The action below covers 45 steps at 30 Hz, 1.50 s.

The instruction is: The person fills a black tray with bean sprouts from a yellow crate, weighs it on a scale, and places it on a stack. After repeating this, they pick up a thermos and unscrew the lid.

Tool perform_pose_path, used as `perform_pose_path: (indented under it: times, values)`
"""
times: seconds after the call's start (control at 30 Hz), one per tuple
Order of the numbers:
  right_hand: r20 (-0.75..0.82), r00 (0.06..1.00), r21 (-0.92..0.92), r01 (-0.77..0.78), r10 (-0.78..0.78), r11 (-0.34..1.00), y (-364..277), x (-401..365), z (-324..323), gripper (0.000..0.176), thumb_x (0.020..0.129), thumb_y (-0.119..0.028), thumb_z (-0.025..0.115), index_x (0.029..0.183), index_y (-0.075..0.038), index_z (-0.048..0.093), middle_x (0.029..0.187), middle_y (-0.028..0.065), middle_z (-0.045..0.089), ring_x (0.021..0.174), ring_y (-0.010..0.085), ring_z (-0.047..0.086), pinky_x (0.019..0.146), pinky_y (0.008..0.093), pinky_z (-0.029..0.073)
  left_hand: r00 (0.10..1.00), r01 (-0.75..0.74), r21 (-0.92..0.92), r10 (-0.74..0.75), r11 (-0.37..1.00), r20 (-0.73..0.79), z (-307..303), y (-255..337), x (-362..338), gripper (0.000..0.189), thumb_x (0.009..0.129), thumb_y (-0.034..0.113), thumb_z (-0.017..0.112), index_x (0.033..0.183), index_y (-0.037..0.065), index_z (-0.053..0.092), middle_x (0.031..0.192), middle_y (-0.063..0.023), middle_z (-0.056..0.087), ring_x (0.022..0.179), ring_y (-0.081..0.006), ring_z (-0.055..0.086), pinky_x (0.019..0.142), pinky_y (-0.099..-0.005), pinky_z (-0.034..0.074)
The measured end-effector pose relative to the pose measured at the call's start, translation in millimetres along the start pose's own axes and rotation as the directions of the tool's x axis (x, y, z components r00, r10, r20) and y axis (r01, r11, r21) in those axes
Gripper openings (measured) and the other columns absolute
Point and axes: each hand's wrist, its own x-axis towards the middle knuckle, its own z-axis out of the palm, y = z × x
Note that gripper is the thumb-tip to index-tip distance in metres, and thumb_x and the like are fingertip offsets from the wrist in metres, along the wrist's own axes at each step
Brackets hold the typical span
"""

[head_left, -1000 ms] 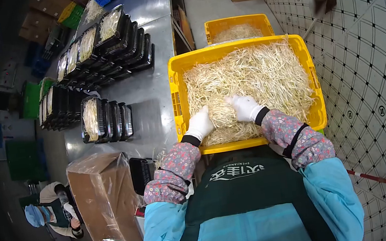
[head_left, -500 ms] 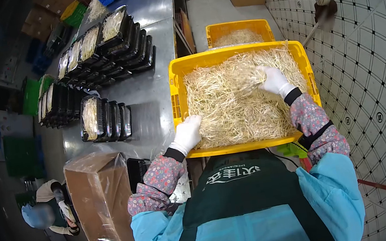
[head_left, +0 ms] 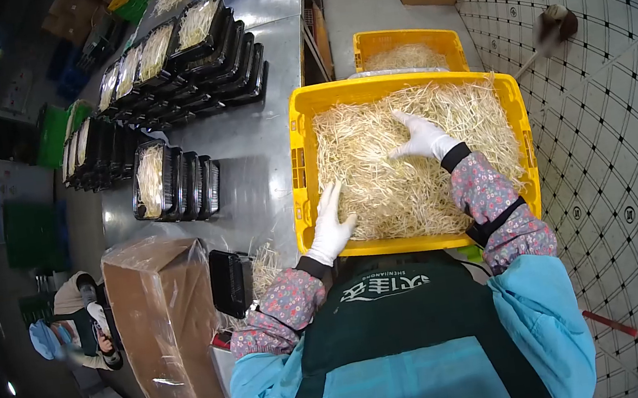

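A yellow crate (head_left: 526,131) in front of me is full of pale bean sprouts (head_left: 389,182). My left hand (head_left: 331,226), in a white glove, rests at the crate's near left corner against the sprouts, fingers apart. Over the middle of the heap, my right hand (head_left: 422,139), also gloved, has thumb and fingers spread and touches the sprouts. Neither hand grips a bunch. To the left of my left forearm is a black plastic tray (head_left: 231,281), with loose sprouts (head_left: 265,269) beside it.
Stacked black trays of sprouts (head_left: 201,23) stand on the metal table (head_left: 252,183), with a shorter row (head_left: 151,181) nearer. A plastic-lined cardboard box (head_left: 163,332) is at lower left. Another yellow crate (head_left: 456,48) lies beyond mine. A co-worker (head_left: 81,319) works at far left.
My right hand has let go of the bunch of sprouts it held and moved left and slightly down. My left hand's curled fingers have spread. The view has shifted slightly.
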Motion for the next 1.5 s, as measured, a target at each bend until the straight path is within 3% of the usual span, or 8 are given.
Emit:
perform_pose_path:
  times: [0.13,0.5,0.83,1.0,1.1,1.23,1.37,1.5]
  values:
    - [-0.15,0.989,0.023,0.018,-0.014,1.0,-4.5,30.5,42.7,0.122,0.067,-0.059,0.083,0.153,0.005,0.023,0.153,0.0283,0.035,0.144,0.0362,0.034,0.118,0.0364,0.03,0.841,0.488,-0.773,-0.457,0.406,0.291,28.5,-16.2,7.5,0.076,0.095,0.026,0.063,0.154,0.002,0.022,0.157,-0.0172,0.031,0.141,-0.0353,0.037,0.113,-0.0477,0.035]
    - [-0.014,0.979,-0.469,0.175,-0.205,0.866,-74.6,-68.6,129.3,0.144,0.052,-0.062,0.088,0.156,-0.003,0.009,0.15,0.0297,0.032,0.132,0.0465,0.041,0.108,0.062,0.031,0.797,0.356,-0.904,-0.429,-0.236,0.426,65.2,-22.6,9.1,0.057,0.106,0.043,0.039,0.149,0.006,0.035,0.146,-0.0147,0.047,0.133,-0.0296,0.047,0.112,-0.0469,0.037]
    - [0.009,0.986,-0.456,0.153,-0.168,0.877,-63.9,-19.9,126.3,0.114,0.06,-0.029,0.087,0.152,-0.004,0.025,0.124,0.0197,0.058,0.112,0.0351,0.059,0.097,0.049,0.047,0.726,0.405,-0.914,-0.61,0.007,0.317,42.8,18.9,0.5,0.061,0.101,0.034,0.056,0.151,0.007,0.033,0.149,-0.0106,0.045,0.134,-0.028,0.047,0.109,-0.0409,0.039]
    - [-0.089,0.93,-0.395,0.295,-0.356,0.87,-14.8,3.7,97.4,0.112,0.059,-0.021,0.087,0.152,-0.001,0.027,0.125,0.0213,0.058,0.116,0.0373,0.056,0.101,0.0428,0.045,0.942,0.045,-0.973,-0.334,0.227,-0.034,-44.8,26.6,-54.9,0.044,0.103,0.021,0.054,0.142,0.002,0.047,0.134,-0.0113,0.059,0.121,-0.0189,0.058,0.101,-0.0314,0.046]
    - [-0.191,0.906,-0.518,0.235,-0.379,0.823,-3.9,5.6,88.4,0.122,0.056,-0.025,0.09,0.154,-0.002,0.021,0.148,0.0293,0.038,0.137,0.0423,0.038,0.116,0.0417,0.032,0.654,-0.237,-0.747,-0.466,0.621,-0.595,-75.3,-1.5,-95.6,0.042,0.1,0.015,0.058,0.14,0.002,0.05,0.133,-0.0117,0.06,0.121,-0.0188,0.058,0.102,-0.0325,0.046]
    - [-0.128,0.969,-0.247,0.177,-0.213,0.953,9.7,31.2,95.1,0.133,0.05,-0.021,0.091,0.157,-0.003,0.014,0.154,0.0307,0.03,0.144,0.0421,0.029,0.119,0.0399,0.026,-0.027,0.234,-0.394,-0.399,0.889,-0.916,-108.4,-42.3,-168.6,0.055,0.092,0.013,0.068,0.141,0.001,0.047,0.146,-0.0146,0.044,0.132,-0.0286,0.045,0.113,-0.0381,0.034]
    - [-0.063,0.972,-0.275,0.201,-0.226,0.94,-4.3,11.9,110.9,0.12,0.056,-0.019,0.088,0.153,0.002,0.021,0.139,0.0278,0.049,0.129,0.04,0.047,0.11,0.0421,0.038,-0.465,0.291,-0.665,-0.506,0.688,-0.727,-85.9,-118.3,-218.3,0.082,0.083,0.034,0.078,0.144,-0.006,0.038,0.145,-0.0269,0.041,0.139,-0.0356,0.036,0.117,-0.0418,0.027]
    - [0.061,0.952,-0.475,0.292,-0.3,0.83,-7.1,-17.2,140.8,0.113,0.055,-0.015,0.086,0.151,0.001,0.027,0.14,0.0279,0.048,0.132,0.0382,0.046,0.111,0.039,0.038,-0.475,-0.106,-0.847,-0.775,0.52,-0.417,-62.3,-173.3,-226.9,0.076,0.083,0.038,0.08,0.137,-0.005,0.048,0.131,-0.0185,0.058,0.118,-0.0266,0.057,0.101,-0.0342,0.043]
